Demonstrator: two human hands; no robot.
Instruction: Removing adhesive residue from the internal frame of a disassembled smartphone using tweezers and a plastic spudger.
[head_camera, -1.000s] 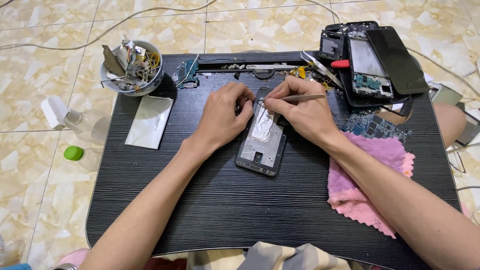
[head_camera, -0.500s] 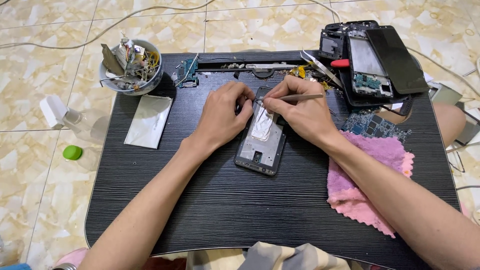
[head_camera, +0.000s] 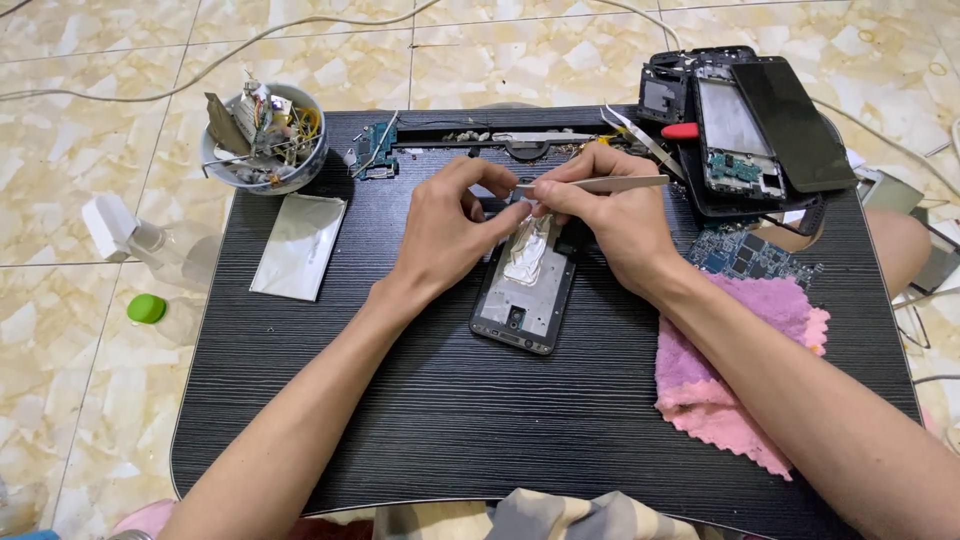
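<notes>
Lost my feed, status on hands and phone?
Left hand steadies opened phone on black tray. Right hand holds tweezers at its top. Nothing between them.

Two bare forearms run up into view from the bottom edge, no sleeves on either one, nothing covering them from elbow to wrist. No watch, no bracelet, no band at either wrist. The left hand (head_camera: 445, 225) is ungloved, no rings on the fingers that show, nails cut short and plain. The right hand (head_camera: 610, 215) is the same: no glove, no ring visible, short unpainted nails. Down at the bottom edge, between the forearms, a fold of striped cloth (head_camera: 545, 515) in grey and pale cream shows at the person's lap, and a bare knee (head_camera: 895, 250) shows at the far right.
</notes>
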